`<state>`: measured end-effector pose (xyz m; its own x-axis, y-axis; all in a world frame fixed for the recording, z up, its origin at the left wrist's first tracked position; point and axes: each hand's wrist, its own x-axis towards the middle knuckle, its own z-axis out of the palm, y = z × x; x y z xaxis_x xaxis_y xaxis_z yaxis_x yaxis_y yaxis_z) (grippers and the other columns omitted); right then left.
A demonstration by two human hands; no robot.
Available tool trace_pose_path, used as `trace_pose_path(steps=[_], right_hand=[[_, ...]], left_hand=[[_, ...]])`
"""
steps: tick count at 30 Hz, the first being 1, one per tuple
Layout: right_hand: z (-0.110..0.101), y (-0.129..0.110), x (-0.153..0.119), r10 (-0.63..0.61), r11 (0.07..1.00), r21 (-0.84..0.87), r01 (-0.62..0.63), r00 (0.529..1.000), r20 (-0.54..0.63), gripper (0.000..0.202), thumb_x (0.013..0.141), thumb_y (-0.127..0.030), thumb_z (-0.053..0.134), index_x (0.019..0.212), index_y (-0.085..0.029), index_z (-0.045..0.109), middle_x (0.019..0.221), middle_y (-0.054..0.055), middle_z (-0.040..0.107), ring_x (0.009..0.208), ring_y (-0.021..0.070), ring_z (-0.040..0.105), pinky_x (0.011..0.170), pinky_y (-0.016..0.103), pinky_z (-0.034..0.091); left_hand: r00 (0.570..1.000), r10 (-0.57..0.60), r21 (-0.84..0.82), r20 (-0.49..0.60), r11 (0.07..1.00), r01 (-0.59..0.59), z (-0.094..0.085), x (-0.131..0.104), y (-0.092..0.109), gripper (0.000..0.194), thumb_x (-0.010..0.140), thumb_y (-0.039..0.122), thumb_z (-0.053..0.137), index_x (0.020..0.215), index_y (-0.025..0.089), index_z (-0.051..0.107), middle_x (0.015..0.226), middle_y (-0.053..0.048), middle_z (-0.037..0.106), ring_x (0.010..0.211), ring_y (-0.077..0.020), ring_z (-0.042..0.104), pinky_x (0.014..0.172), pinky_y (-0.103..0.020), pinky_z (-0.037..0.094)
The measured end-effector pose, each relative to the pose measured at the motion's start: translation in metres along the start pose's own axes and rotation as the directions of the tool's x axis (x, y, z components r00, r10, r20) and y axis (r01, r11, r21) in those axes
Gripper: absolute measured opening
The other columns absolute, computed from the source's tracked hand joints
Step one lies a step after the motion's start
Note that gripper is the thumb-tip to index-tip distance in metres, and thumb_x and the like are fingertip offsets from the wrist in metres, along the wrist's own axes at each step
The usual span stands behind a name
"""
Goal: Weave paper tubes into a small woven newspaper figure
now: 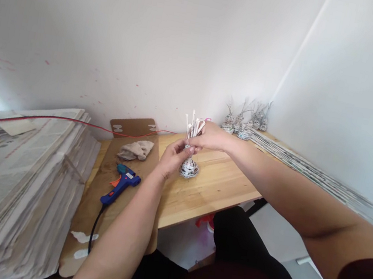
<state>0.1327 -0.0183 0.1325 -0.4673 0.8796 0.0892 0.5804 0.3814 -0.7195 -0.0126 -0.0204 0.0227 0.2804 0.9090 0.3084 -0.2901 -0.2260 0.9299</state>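
A small woven paper piece [189, 168] stands upright on the wooden table [211, 182], its round base down and several white paper ends sticking up from its narrow neck. My left hand [173, 155] is closed round the neck from the left. From the right, my right hand [207, 136] pinches at the upper part, among the paper ends. Fingers of both hands nearly meet at the neck and hide part of it.
On a brown board [87, 211] at the left lie a blue glue gun [121, 186] and a crumpled cloth [136, 150]. Stacked newspapers [50, 192] fill the far left. Several woven pieces [238, 122] and long paper rods [297, 164] are at the back right.
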Motion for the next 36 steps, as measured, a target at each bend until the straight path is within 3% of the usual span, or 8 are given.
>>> trace_pose_path(steps=[6, 9, 14, 19, 22, 26, 31, 36], right_hand=[[-0.004, 0.016, 0.01, -0.047, 0.963, 0.264, 0.047, 0.999, -0.004, 0.007, 0.066, -0.017, 0.073, 0.068, -0.013, 0.068, 0.06, 0.001, 0.064, 0.056, 0.012, 0.059, 0.052, 0.022, 0.048], [-0.006, 0.022, 0.019, -0.11, 0.95, 0.297, 0.1, 0.994, 0.017, 0.017, 0.063, -0.023, 0.079, 0.073, -0.012, 0.071, 0.062, 0.001, 0.065, 0.058, 0.0119, 0.058, 0.054, 0.023, 0.047], [0.009, 0.031, 0.036, -0.086, 0.871, 0.482, 0.092, 0.996, -0.035, 0.03, 0.06, -0.031, 0.087, 0.077, -0.013, 0.07, 0.068, 0.001, 0.066, 0.064, 0.0125, 0.06, 0.057, 0.024, 0.049], [0.033, 0.046, 0.051, -0.096, 0.759, 0.63, 0.164, 0.985, -0.141, 0.04, 0.061, -0.036, 0.089, 0.089, -0.015, 0.069, 0.08, 0.002, 0.07, 0.07, 0.0134, 0.062, 0.059, 0.024, 0.05], [0.042, 0.058, 0.055, -0.16, 0.698, 0.669, 0.255, 0.966, -0.201, 0.037, 0.064, -0.034, 0.088, 0.091, -0.017, 0.068, 0.088, 0.002, 0.071, 0.077, 0.0135, 0.064, 0.067, 0.026, 0.052], [0.053, 0.076, 0.056, -0.128, 0.605, 0.73, 0.316, 0.944, -0.303, 0.036, 0.065, -0.031, 0.087, 0.092, -0.019, 0.066, 0.091, 0.001, 0.071, 0.082, 0.014, 0.067, 0.076, 0.029, 0.055], [0.063, 0.084, 0.046, -0.189, 0.72, 0.579, 0.383, 0.911, -0.367, 0.015, 0.078, -0.029, 0.075, 0.08, -0.018, 0.066, 0.078, 0.002, 0.07, 0.073, 0.0146, 0.066, 0.071, 0.029, 0.054], [0.059, 0.078, 0.034, -0.467, 0.785, 0.154, 0.6, 0.736, -0.49, 0.014, 0.088, -0.016, 0.06, 0.095, -0.018, 0.072, 0.09, 0.005, 0.075, 0.081, 0.0156, 0.068, 0.076, 0.029, 0.053]], left_hand=[[0.996, 0.075, 0.05, -0.045, 0.996, -0.073, 0.0, 0.003, -0.007, 0.057, 0.068, 0.046, 0.085, 0.113, 0.015, 0.068, 0.113, -0.011, 0.075, 0.103, -0.0221, 0.068, 0.092, -0.033, 0.05], [0.981, 0.124, 0.07, -0.151, 0.991, -0.115, -0.003, 0.006, -0.01, 0.058, 0.064, 0.041, 0.088, 0.111, 0.016, 0.066, 0.112, -0.01, 0.074, 0.1, -0.0222, 0.069, 0.089, -0.033, 0.051], [0.88, 0.297, 0.208, -0.371, 0.95, -0.233, -0.008, 0.01, -0.012, 0.05, 0.062, 0.029, 0.088, 0.1, 0.019, 0.057, 0.104, -0.007, 0.072, 0.097, -0.0187, 0.068, 0.084, -0.029, 0.051], [0.825, 0.325, 0.329, -0.462, 0.927, -0.181, -0.012, 0.009, -0.012, 0.048, 0.063, 0.029, 0.086, 0.094, 0.021, 0.05, 0.093, -0.001, 0.064, 0.08, -0.0144, 0.064, 0.065, -0.023, 0.047], [0.803, 0.33, 0.359, -0.496, 0.92, -0.156, -0.014, 0.009, -0.012, 0.047, 0.063, 0.029, 0.086, 0.091, 0.021, 0.049, 0.089, 0.001, 0.061, 0.076, -0.0122, 0.061, 0.066, -0.022, 0.047], [0.796, 0.327, 0.35, -0.51, 0.924, -0.155, -0.013, 0.009, -0.011, 0.045, 0.065, 0.026, 0.085, 0.091, 0.021, 0.05, 0.086, 0.002, 0.062, 0.076, -0.0115, 0.061, 0.07, -0.022, 0.047], [0.808, 0.316, 0.334, -0.497, 0.929, -0.158, -0.016, 0.008, -0.014, 0.044, 0.065, 0.027, 0.086, 0.093, 0.02, 0.053, 0.089, 0.001, 0.063, 0.078, -0.0125, 0.061, 0.07, -0.022, 0.048], [0.835, 0.296, 0.26, -0.463, 0.946, -0.192, -0.023, 0.008, -0.021, 0.046, 0.064, 0.026, 0.088, 0.094, 0.02, 0.054, 0.091, 0.0, 0.064, 0.083, -0.0132, 0.062, 0.076, -0.024, 0.049]])
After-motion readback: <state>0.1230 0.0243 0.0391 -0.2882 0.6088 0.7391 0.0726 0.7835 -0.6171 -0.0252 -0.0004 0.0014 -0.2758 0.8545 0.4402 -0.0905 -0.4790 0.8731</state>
